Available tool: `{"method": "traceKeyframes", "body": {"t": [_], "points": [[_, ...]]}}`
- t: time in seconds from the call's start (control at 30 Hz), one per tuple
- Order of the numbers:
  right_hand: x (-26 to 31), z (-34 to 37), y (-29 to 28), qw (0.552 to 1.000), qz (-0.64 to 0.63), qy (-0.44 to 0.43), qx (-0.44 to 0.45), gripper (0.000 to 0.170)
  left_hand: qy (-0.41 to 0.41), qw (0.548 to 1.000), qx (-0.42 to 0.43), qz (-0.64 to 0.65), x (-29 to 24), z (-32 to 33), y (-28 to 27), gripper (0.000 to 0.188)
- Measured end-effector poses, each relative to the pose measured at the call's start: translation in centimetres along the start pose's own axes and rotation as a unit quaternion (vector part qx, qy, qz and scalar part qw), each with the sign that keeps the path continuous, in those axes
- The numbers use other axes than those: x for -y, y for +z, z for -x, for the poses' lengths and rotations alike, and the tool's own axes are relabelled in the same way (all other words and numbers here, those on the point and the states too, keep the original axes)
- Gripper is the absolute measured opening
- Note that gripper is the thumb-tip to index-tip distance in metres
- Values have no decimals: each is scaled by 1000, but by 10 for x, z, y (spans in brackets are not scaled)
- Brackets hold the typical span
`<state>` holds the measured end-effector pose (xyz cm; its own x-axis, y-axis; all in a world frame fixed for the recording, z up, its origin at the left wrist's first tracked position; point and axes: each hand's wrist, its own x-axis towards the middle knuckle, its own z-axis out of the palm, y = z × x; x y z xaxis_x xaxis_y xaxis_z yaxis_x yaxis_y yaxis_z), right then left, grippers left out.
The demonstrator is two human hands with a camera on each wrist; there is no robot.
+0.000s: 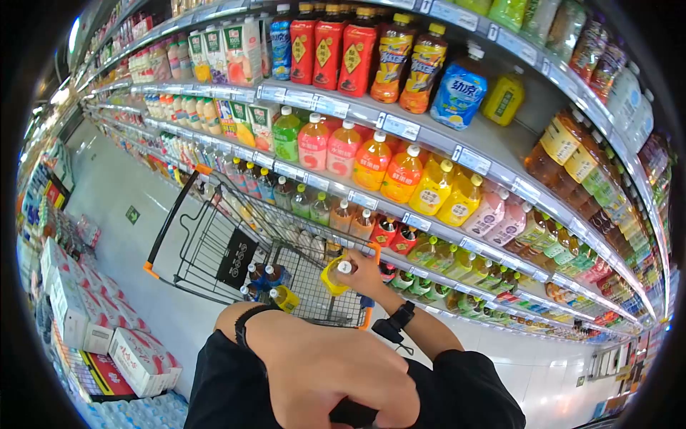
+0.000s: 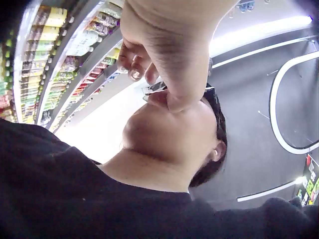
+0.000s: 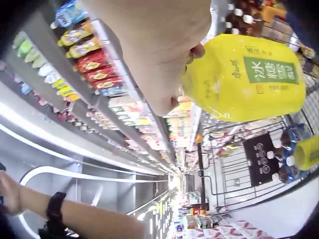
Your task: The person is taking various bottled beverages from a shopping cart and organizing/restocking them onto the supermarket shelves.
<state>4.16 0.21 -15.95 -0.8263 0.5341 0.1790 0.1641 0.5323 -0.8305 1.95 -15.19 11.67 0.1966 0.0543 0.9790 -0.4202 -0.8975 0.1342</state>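
My right hand point(image 1: 363, 275) grips a yellow drink bottle point(image 3: 244, 77) by its upper end. A green label panel with white characters shows on the bottle in the right wrist view. The bottle is over the near right part of a wire shopping cart point(image 1: 204, 268). In the cart lie several dark bottles point(image 1: 276, 273) with white caps and a yellow bottle point(image 1: 284, 297). My left hand point(image 1: 343, 368) is raised close to the head camera, its fingers loosely bent. In the left wrist view that hand overlaps the lower face, with no held thing showing.
Long shelves point(image 1: 421, 136) of drinks run along the right, with price tags on their edges. Stacked cartons point(image 1: 143, 361) stand on the left, across the aisle floor point(image 1: 118, 189). The cart handle point(image 1: 171, 214) with orange ends points left.
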Motion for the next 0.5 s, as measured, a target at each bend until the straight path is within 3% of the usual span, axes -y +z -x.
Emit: {"method": "traceKeyframes", "body": {"t": [0.07,0.1,0.33,0.37,0.43,0.47,0.5], "points": [[32,-5,-29,997,72,-2,19,35,-5,1000,20,8,-2,-7,5,51],[42,-6,-36,996,74,-51,-20,32,-12,999,27,15,-6,-11,6,51],[120,-27,-95,991,-11,-120,-56,24,31,999,33,-6,-30,-4,14,51],[133,-33,-102,988,-7,-143,-52,22,-4,999,36,-18,-38,-5,9,40],[166,-43,-115,979,-136,-150,-7,19,-109,992,38,-41,-63,-10,-9,14],[183,-46,-120,965,-205,-164,1,19,-143,987,-31,-69,-75,-6,-13,15],[197,-51,-128,965,-195,-177,9,18,-179,975,-99,-91,-87,-2,-17,21]]}}
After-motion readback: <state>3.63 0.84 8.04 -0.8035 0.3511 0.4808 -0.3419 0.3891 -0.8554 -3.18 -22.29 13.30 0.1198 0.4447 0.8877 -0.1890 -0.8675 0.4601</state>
